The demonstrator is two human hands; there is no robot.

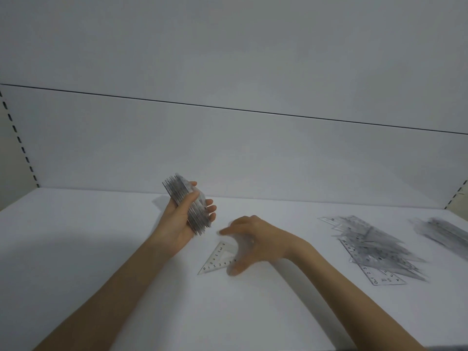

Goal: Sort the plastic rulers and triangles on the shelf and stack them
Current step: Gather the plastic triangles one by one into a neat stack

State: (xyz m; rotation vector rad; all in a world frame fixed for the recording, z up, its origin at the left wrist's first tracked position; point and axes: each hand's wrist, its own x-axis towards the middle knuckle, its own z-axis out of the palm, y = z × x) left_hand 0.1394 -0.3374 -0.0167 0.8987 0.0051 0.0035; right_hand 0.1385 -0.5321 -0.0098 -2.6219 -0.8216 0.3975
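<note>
Bare forearms (121, 287) reach over the white shelf (76, 249), where an unsorted pile (374, 247) lies well to the right. The left hand (177, 224) clamps its fingers round a stack of triangles (184, 198) held on edge. The right hand (255, 239), blurred with its fingers spread apart, hangs over a lone triangle (216, 260); it would best pinch one edge and match corners before adding it.

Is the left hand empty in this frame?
No, the left hand grips a thick stack of clear plastic pieces, held on edge.
</note>
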